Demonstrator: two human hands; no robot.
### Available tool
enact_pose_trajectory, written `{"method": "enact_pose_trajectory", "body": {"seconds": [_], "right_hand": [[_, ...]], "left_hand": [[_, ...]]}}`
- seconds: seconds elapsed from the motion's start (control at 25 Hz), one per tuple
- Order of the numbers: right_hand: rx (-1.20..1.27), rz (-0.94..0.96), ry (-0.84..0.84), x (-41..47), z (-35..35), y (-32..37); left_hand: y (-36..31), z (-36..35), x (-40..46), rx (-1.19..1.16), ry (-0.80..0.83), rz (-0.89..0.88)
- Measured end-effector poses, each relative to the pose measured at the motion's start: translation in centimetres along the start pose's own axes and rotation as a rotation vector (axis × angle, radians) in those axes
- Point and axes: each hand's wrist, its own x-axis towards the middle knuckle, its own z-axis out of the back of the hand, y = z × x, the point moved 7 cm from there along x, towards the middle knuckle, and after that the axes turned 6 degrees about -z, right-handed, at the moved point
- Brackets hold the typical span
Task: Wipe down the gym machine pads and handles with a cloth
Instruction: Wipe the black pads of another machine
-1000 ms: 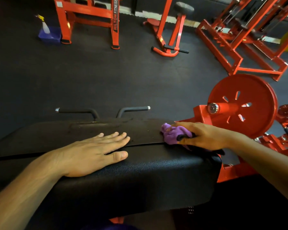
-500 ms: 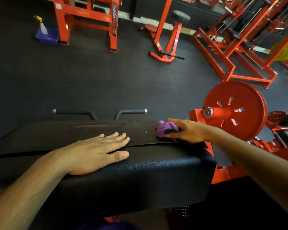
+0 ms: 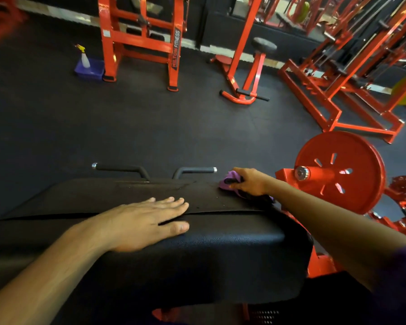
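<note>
My left hand (image 3: 141, 225) lies flat on the wide black padded vinyl pad (image 3: 220, 261) of the gym machine, fingers straight and released, thumb near the seam between its two sections. My right hand (image 3: 251, 181) reaches to the pad's far right corner, its fingers clenched around a crumpled purple cloth (image 3: 229, 182) pressed against the pad just beside the right one of two black curved handles (image 3: 195, 171). To the right stands a round red weight plate (image 3: 352, 158); far left on the dark floor (image 3: 150, 132) a spray bottle (image 3: 83, 57) stands in a blue tub (image 3: 90, 70).

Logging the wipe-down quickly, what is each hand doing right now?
Left hand: open, flat on the black machine pad.
Right hand: holding the purple cloth at the pad's far right corner.
</note>
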Motion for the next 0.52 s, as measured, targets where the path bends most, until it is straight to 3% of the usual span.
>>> {"method": "enact_pose_trajectory", "body": {"seconds": [0.12,0.24,0.52], "right_hand": [[0.015,0.154,-0.005,-3.6,1.6,2.6],[0.108,0.314,0.100,-7.9,-0.9,7.1],[0.110,0.244,0.071,-1.7,-2.8,12.1]], "left_hand": [[1.6,-0.4,-4.3,0.112,-0.094,0.103],[2.1,-0.5,-6.5,0.176,-0.169,0.144],[1.5,0.2,-6.5,0.231,-0.217,0.163]]}}
